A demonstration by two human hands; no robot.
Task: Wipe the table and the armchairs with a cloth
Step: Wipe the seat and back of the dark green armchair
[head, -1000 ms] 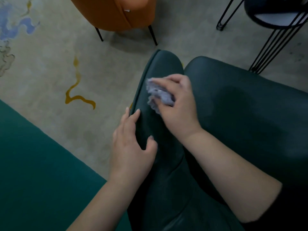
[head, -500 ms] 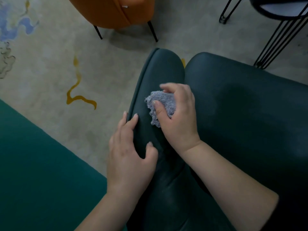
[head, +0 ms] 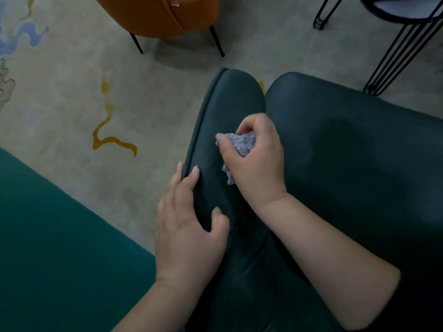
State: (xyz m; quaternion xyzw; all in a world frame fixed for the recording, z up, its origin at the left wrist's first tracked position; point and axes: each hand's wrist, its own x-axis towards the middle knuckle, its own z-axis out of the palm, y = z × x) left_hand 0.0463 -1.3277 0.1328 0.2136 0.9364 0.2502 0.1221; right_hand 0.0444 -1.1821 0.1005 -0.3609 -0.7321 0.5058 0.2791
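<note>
Here we see the big rug (head: 72, 97) first, pale with yellow and blue squiggles. On it stands our dark green armchair (head: 347, 164), with its fat arm (head: 227, 109) running away from us. An orange chair (head: 155, 15) sits farther off, and a round desk (head: 402, 10) on thin black legs stands at the top right. A wide green shape fills the bottom left; we cannot tell what it is.

Our left hand (head: 189, 226) rests flat on the arm, fingers spread and loose, holding nothing. Our right hand (head: 259, 164) is curled tight round the cloth (head: 242, 144) and presses it on the arm, just beside the seat.

The cloth is small, grey and fluffy. We think it is light and soft and squashes easily. It is best to bunch it in the palm, as we do now, so it does not slip. The chair skin looks smooth, so the cloth should slide well.
</note>
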